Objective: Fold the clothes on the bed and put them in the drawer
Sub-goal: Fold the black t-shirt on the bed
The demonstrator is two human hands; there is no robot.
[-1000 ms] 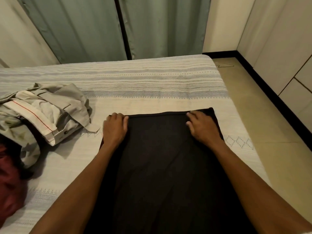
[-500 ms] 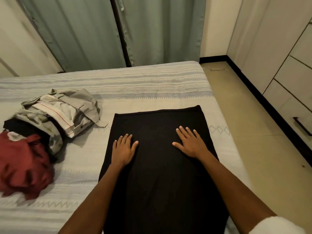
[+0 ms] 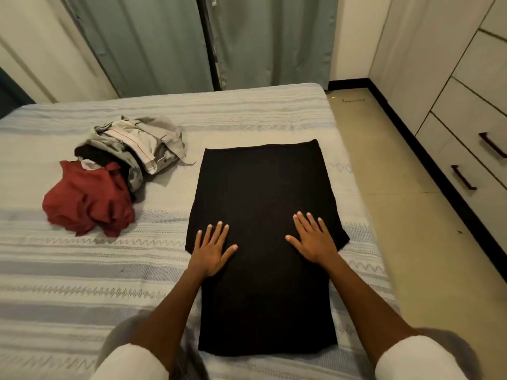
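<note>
Black garment (image 3: 263,193) lies flat under left hand (image 3: 211,249) and right hand (image 3: 315,241).

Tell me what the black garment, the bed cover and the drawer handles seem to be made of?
Black garment: soft matte cloth, perhaps knit; it lies flat without shine. Bed cover: woven textile, judging by its ribbed stripes and zigzag bands. Drawer handles: dark rigid bars, maybe metal; too small to tell.

Folded garment (image 3: 263,215) on bed (image 3: 82,283), clothes pile (image 3: 115,174) left of it, drawers (image 3: 472,149) right
</note>
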